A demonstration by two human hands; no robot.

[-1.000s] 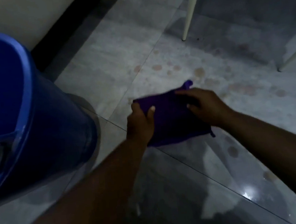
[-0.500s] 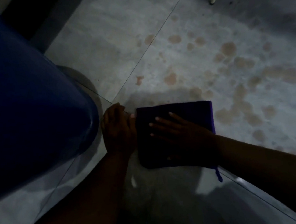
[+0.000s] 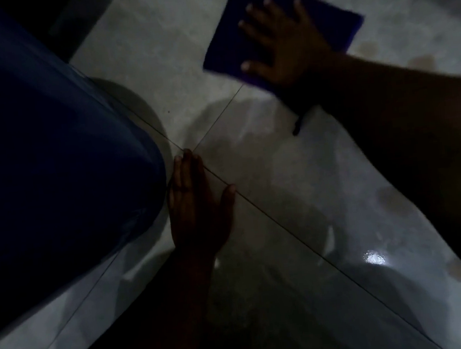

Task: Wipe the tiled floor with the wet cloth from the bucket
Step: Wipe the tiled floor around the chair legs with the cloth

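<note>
Light: we note a dim scene, detail poor in the shadows
Right hand [image 3: 284,46]: we see it laid flat on the cloth, fingers spread wide; the grip is splayed and pressing down, not closed around anything
Cloth [image 3: 227,46]: purple, folded to a rough square, lying on the floor at upper middle of the view, under the right palm; its edges look smeared with blur
Left hand [image 3: 195,206]: we see it flat on the tiled floor [image 3: 154,54], fingers straight and close together, thumb out to the side; the grip holds nothing
Bucket [image 3: 52,164]: blue, fills the left side of the view; the left hand lies just beside its base, and we cannot tell whether they touch
Floor surface: pale tiles with thin joint lines; a glossy sheen with bright glints near the lower right; a few brownish spots to the right of the cloth
Cloth to bucket: well apart, with bare tile between
</note>
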